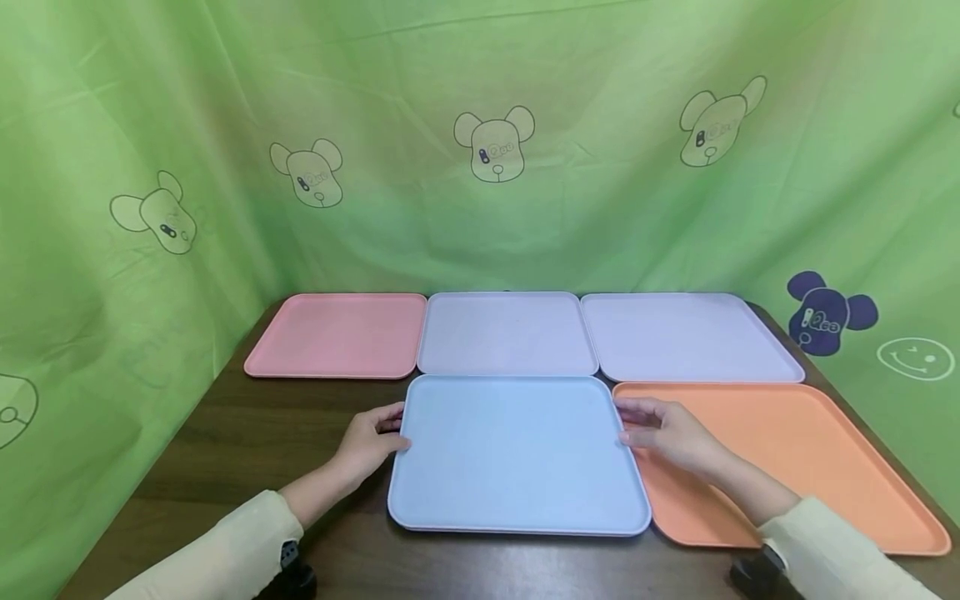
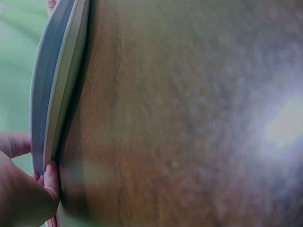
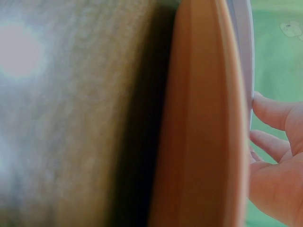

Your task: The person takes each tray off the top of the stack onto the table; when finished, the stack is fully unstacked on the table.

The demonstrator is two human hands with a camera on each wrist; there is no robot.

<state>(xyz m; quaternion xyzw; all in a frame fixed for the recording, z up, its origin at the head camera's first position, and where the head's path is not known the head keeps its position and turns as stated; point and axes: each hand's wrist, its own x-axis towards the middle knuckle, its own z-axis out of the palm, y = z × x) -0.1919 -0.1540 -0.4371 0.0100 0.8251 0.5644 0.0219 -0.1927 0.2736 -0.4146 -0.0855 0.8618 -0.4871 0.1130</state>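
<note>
In the head view a light blue tray (image 1: 519,454) lies in the front middle. My left hand (image 1: 369,442) grips its left rim, thumb on the top edge and fingers at the side. Opposite, my right hand (image 1: 667,433) holds the right rim with thumb and fingers, over the left part of an orange tray (image 1: 787,458). From the left wrist, the blue tray's edge (image 2: 42,104) shows above a paler tray edge (image 2: 66,80), stacked close under it. The orange tray's side hides part of the right hand's hold in the right wrist view.
Behind the blue tray, a pink tray (image 1: 341,335), a pale lilac tray (image 1: 506,333) and another lilac tray (image 1: 686,337) form a row on the dark wooden table (image 1: 255,442). A green cartoon-printed cloth (image 1: 405,225) hangs at the back and sides.
</note>
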